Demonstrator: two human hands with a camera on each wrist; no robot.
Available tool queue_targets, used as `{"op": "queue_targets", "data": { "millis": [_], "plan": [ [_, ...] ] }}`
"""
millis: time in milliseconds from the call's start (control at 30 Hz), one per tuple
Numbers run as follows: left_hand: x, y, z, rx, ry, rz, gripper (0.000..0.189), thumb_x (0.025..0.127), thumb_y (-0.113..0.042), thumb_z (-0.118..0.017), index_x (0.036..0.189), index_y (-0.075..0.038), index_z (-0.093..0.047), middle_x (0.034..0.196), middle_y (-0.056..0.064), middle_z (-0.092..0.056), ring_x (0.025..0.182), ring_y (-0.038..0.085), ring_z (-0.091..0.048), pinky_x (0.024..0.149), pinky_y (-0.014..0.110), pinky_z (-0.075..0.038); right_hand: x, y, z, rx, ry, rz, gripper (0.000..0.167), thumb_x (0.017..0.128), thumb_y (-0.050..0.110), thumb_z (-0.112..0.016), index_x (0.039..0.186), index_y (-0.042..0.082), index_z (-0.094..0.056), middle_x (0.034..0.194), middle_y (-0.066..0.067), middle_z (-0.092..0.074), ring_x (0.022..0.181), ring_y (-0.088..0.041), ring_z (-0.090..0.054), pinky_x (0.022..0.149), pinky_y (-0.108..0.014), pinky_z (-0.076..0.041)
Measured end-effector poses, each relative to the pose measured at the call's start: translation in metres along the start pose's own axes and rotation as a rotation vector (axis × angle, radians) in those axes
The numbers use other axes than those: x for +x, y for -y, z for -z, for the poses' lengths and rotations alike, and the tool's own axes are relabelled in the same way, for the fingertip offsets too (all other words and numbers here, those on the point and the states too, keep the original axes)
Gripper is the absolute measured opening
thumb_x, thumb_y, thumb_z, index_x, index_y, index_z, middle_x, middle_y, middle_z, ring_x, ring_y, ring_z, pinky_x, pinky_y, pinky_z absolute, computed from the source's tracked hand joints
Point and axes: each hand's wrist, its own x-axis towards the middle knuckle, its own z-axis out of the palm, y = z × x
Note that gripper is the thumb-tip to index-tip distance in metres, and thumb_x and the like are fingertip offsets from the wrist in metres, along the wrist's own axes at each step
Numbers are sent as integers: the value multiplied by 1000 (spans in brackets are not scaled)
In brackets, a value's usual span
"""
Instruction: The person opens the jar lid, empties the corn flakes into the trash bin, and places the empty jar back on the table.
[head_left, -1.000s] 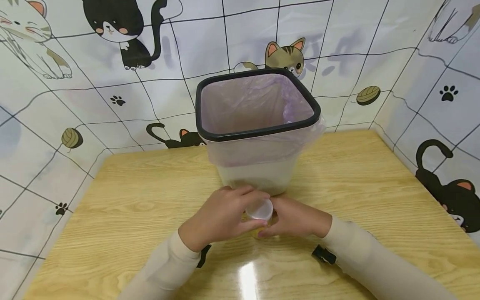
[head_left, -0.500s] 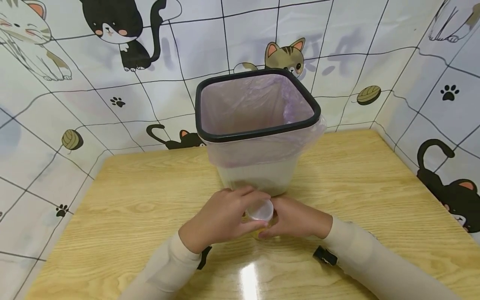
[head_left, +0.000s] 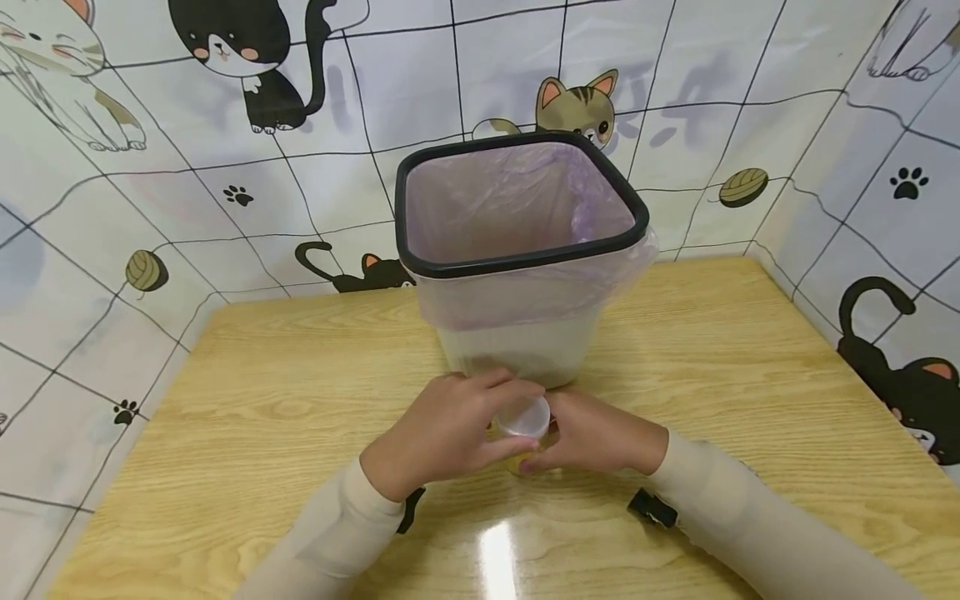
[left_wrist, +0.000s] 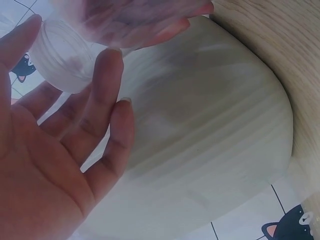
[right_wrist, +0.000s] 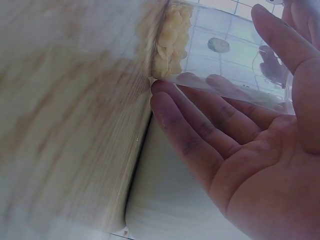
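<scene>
Pinches lid [head_left: 524, 416] in left hand [head_left: 452, 427], grips jar [right_wrist: 225, 57] below it in right hand [head_left: 600, 435], and could spill pale pieces [right_wrist: 170, 44] by twisting abruptly.

Jar [right_wrist: 230, 55]: clear, see-through plastic by its look, smooth and glossy
Lid [left_wrist: 65, 60]: translucent whitish plastic, ridged around the side
Bin [head_left: 517, 350]: pale plastic, finely ribbed, dull sheen
Rim [head_left: 525, 260]: black plastic, smooth, mostly matt
Liner [head_left: 495, 200]: thin, filmy lilac plastic, crinkled, lightly shiny
Desk [head_left: 315, 367]: wood-grain surface, smooth, glossy enough to mirror light
Wall covering [head_left: 420, 83]: printed sheet, smooth, faintly shiny
Sleeves [head_left: 337, 517]: soft beige cloth, matt
</scene>
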Motion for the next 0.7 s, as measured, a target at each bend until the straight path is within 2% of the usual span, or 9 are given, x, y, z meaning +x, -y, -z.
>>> {"op": "queue_targets", "data": {
  "millis": [300, 567, 700],
  "plan": [
    [1, -3, 1, 44, -32, -1, 51, 81, -56, -76, 123, -27, -66, 103, -10, -64, 62, 5, -56, 56, 25, -47, 0, 0, 0, -5, -5, -4, 44, 80, 35, -84, 115, 23, -60, 98, 13, -63, 82, -7, -56, 73, -24, -52],
    [1, -5, -2, 67, -61, 25, 53, 79, -58, -77, 119, -25, -66, 98, -9, -63, 63, 7, -57, 54, 26, -48, 0, 0, -1, -2, -2, -20, 43, 80, 35, -84, 114, 21, -62, 104, 12, -68, 89, -3, -64, 77, -24, -55],
    [1, -8, -2, 86, -66, 42, 53, 79, -60, -76, 117, -24, -65, 96, -7, -63, 61, 8, -57, 54, 27, -48, -1, 0, -1, 13, -3, -30, 40, 80, 35, -84, 111, 20, -63, 102, 12, -68, 87, -3, -64, 75, -24, -55]
  ]
}}
